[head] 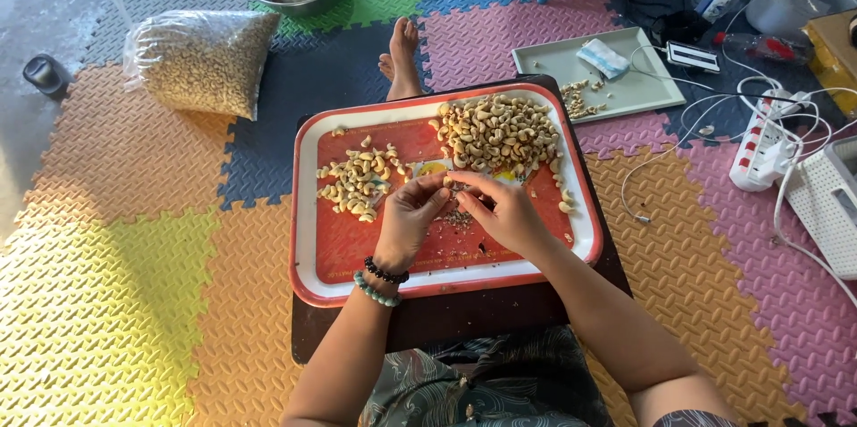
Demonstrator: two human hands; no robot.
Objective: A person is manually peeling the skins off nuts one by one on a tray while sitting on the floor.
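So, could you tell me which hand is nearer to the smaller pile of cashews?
Left. The left hand sits just right of the smaller pile; the right hand lies farther right, below the bigger pile.

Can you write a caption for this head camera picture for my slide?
Two hands, left and right, pinch a cashew over a red tray holding two cashew piles.

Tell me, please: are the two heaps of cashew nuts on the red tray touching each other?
Apart. The head view shows bare red tray between the smaller heap and the larger heap.
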